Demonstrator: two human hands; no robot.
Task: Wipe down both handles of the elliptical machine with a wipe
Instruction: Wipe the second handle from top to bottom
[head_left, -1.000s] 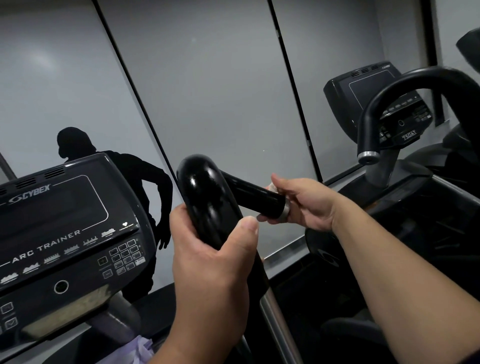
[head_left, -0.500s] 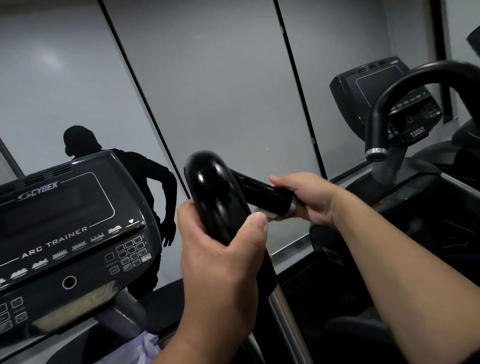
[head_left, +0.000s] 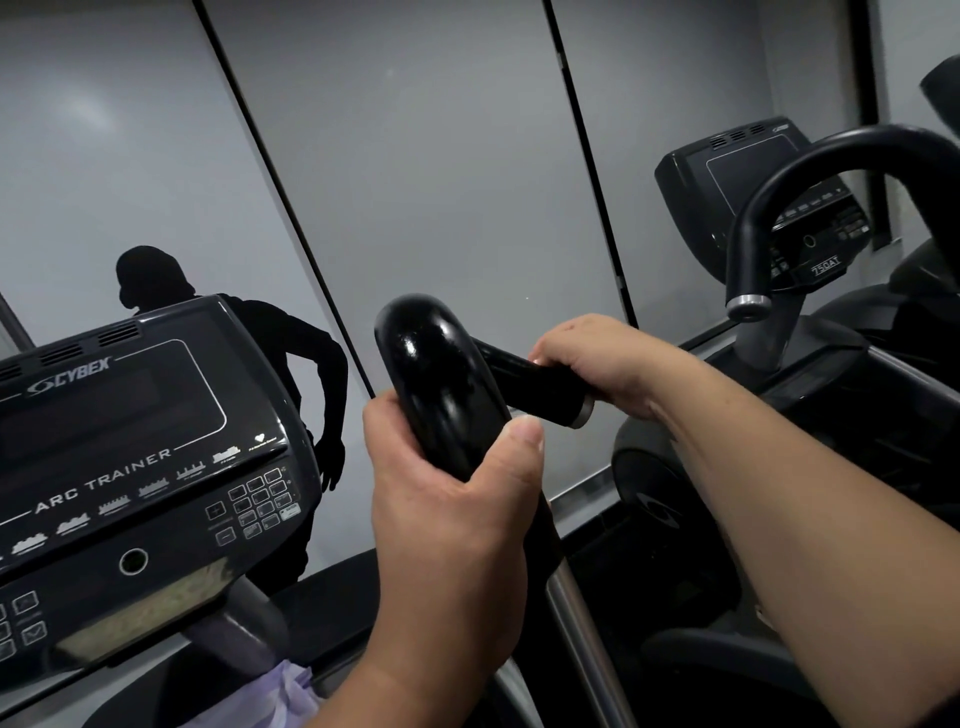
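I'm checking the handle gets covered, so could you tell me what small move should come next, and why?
Probably slide the right hand back along the handle's short end bar toward the bend. It grips near the silver end cap, a white scrap showing at its fingers, while the left hand holds the glossy curve.

I'm seeing a Cybex Arc Trainer console (head_left: 130, 457) sitting dark at my left, a second machine's console (head_left: 748, 202) standing at right, its curved black handlebar (head_left: 810, 156) arching in front, grey wall panels (head_left: 415, 156) running behind, a lilac cloth (head_left: 291, 691) lying below.
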